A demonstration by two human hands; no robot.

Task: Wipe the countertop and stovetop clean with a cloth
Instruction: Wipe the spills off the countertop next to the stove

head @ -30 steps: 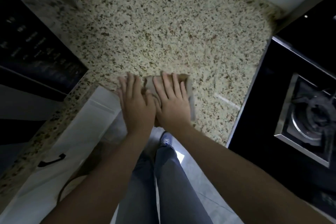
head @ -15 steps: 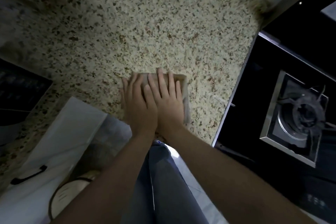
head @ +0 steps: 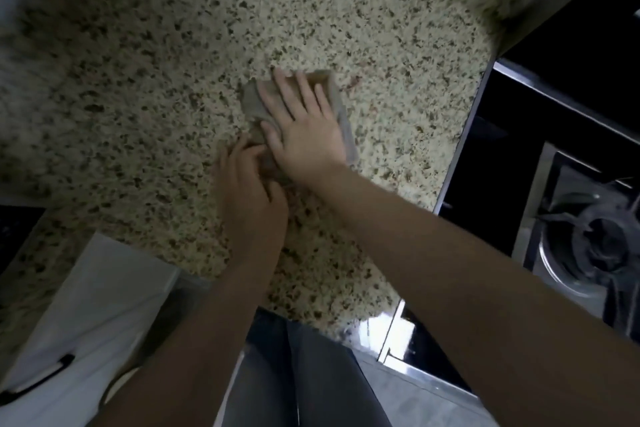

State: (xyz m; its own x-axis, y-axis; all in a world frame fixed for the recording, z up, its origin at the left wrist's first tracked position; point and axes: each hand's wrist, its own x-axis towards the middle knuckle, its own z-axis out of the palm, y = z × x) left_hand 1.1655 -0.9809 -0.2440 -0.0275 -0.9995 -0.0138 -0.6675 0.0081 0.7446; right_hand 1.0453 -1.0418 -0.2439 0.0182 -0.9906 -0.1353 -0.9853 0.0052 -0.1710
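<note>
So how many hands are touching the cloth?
2. The right hand lies flat on top of the cloth; the left hand touches its near edge, fingers curled.

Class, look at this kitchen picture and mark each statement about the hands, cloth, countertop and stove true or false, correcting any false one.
1. The right hand lies flat on the cloth. True.
2. The cloth rests on the stovetop. False: it lies on the speckled countertop, left of the stovetop.
3. The gas burner is to the right of the countertop. True.
4. The left hand is raised well above the counter. False: it is down beside the right hand, at the cloth's near edge.
</note>
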